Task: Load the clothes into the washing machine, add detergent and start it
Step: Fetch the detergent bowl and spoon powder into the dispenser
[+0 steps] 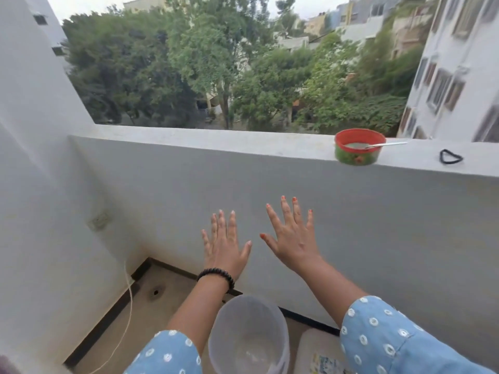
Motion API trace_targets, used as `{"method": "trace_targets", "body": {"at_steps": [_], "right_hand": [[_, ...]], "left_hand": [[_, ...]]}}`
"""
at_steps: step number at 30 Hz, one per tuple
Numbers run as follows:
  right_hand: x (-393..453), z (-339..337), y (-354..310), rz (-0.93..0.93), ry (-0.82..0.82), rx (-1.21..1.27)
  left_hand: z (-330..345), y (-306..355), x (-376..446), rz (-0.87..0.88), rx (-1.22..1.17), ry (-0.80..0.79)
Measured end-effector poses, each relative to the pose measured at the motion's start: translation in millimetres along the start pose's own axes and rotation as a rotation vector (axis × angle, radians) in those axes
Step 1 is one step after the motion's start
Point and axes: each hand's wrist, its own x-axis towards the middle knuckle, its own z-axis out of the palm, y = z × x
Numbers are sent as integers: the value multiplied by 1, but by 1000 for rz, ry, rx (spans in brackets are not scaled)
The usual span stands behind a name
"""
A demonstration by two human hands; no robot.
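Observation:
My left hand [225,245] and my right hand [293,234] are stretched out side by side in front of the white balcony wall, backs up, fingers spread, holding nothing. A black bead bracelet circles my left wrist. On the parapet ledge at the upper right stands a round red-and-green tub [359,150] with pale powder inside and a metal spoon [388,144] resting in it. No washing machine and no clothes are in view.
A translucent grey bucket [249,333] stands on the floor under my arms. A white object with a printed patch [318,352] sits to its right. A black hair tie [450,157] lies on the ledge [216,140]. A floor drain [156,292] and a thin cord [129,306] are at the left.

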Motion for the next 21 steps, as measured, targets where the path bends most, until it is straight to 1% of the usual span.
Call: {"method": "trace_targets", "body": {"at_steps": [6, 10, 16, 19, 21], "right_hand": [[0, -15, 57, 98, 133, 52], [4, -28, 94, 191, 237, 126], [19, -45, 146, 345, 583, 380], [29, -56, 169, 388, 706, 457], [34, -63, 179, 399, 737, 495]], "left_hand": [[-1, 70, 29, 157, 2, -15], [-1, 112, 50, 232, -84, -39], [-4, 159, 80, 305, -248, -74], [-11, 183, 97, 321, -371, -88], [-16, 196, 108, 346, -427, -94]]}}
